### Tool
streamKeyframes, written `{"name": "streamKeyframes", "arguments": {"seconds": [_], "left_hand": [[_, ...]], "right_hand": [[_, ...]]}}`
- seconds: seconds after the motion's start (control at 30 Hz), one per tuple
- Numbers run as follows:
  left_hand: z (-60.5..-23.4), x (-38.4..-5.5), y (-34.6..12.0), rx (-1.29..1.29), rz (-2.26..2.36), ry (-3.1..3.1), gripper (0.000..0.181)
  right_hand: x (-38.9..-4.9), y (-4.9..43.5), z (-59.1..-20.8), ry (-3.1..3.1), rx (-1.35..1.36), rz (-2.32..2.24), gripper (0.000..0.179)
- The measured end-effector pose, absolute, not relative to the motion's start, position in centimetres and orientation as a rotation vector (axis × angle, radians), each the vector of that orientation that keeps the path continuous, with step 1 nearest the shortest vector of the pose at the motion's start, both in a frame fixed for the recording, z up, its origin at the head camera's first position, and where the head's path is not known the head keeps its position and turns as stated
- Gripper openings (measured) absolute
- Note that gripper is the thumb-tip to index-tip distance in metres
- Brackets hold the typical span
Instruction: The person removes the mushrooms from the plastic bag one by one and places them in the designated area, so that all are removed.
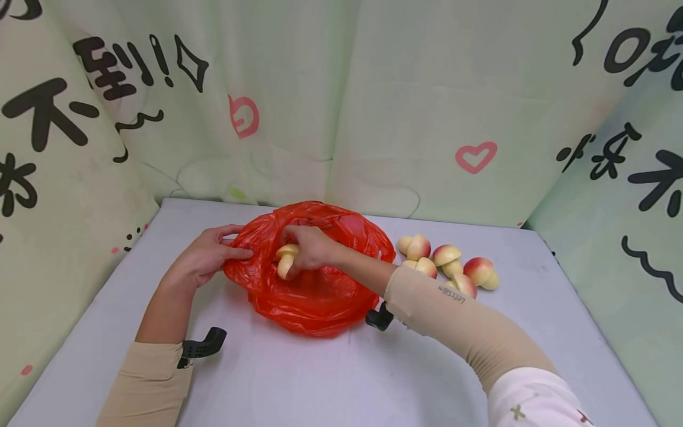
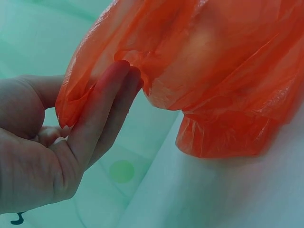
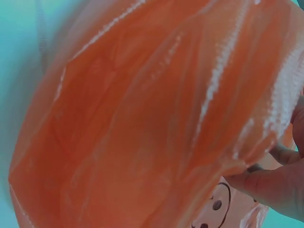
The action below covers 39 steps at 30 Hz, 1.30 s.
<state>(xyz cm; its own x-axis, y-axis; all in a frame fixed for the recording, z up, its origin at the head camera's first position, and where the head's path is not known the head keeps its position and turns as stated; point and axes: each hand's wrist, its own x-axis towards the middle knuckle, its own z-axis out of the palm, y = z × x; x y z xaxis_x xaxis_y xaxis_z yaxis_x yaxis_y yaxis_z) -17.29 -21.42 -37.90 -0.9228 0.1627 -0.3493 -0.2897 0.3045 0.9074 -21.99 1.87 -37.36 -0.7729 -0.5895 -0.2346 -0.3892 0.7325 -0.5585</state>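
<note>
A crinkled red plastic bag (image 1: 320, 311) stands with its mouth spread wide on the table. At its left rim, my left hand (image 1: 209, 254) pinches the thin plastic between thumb and fingers; the left wrist view shows the bag's edge (image 2: 76, 102) lying between them. My right hand (image 1: 315, 248) reaches into the mouth from the right, gripping a pale yellow toy mushroom (image 1: 287, 261) by the left inside wall. In the right wrist view the bag's side (image 3: 128, 128) covers most of the picture and hides the mushroom.
Several more toy mushrooms (image 1: 447, 255), pale with red patches, lie grouped right of the bag, partly hidden behind my right forearm. The white table (image 1: 299, 385) meets a printed curtain (image 1: 405, 118) at the back and on both sides.
</note>
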Motion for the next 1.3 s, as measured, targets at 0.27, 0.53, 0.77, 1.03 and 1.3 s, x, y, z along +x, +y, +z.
{"name": "streamKeyframes", "arguments": {"seconds": [0.27, 0.53, 0.77, 1.03, 1.3], "left_hand": [[-37.7, -17.2, -21.4, -0.12, 1.637, 2.207, 0.077], [-37.8, -17.2, -21.4, -0.118, 1.642, 2.207, 0.077], [-37.9, -17.3, -21.5, -0.127, 1.645, 2.199, 0.078], [-38.0, -17.3, -21.6, -0.131, 1.646, 2.2, 0.078], [-37.9, -17.3, -21.8, -0.14, 1.648, 2.205, 0.078]], "right_hand": [[-21.9, 1.9, -37.5, 2.54, -0.754, -0.687, 0.052], [-21.8, 2.1, -37.4, 2.545, -0.788, -0.671, 0.054], [-21.7, 2.7, -37.2, 2.527, -0.778, -0.675, 0.053], [-21.2, 4.2, -36.0, 2.487, -0.756, -0.743, 0.051], [-20.4, 6.5, -34.4, 2.49, -0.781, -0.81, 0.052]]}}
